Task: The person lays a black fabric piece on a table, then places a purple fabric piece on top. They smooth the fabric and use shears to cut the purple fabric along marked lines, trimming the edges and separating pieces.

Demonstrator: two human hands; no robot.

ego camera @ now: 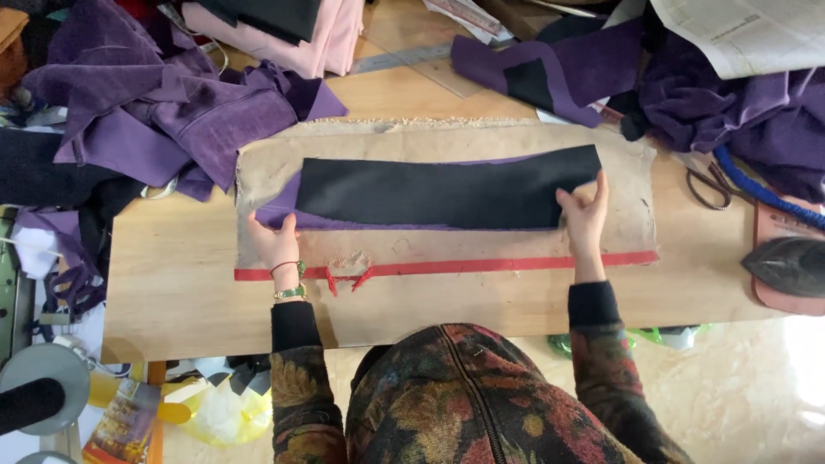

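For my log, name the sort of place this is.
Likely a sewing or tailoring workshop: an iron, scissors and heaps of purple cloth surround a wooden table bearing a pressing pad.

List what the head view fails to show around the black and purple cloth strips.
- Purple strip: mostly hidden beneath the black strip.
- Left hand fingertips: tucked under the cloth, grip unclear.
- Iron: cut off by the right edge.
- Scissors: blades covered by purple fabric.

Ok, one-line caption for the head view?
Both hands, left hand and right hand, flatten a long black fabric strip over purple cloth on a tan pad.
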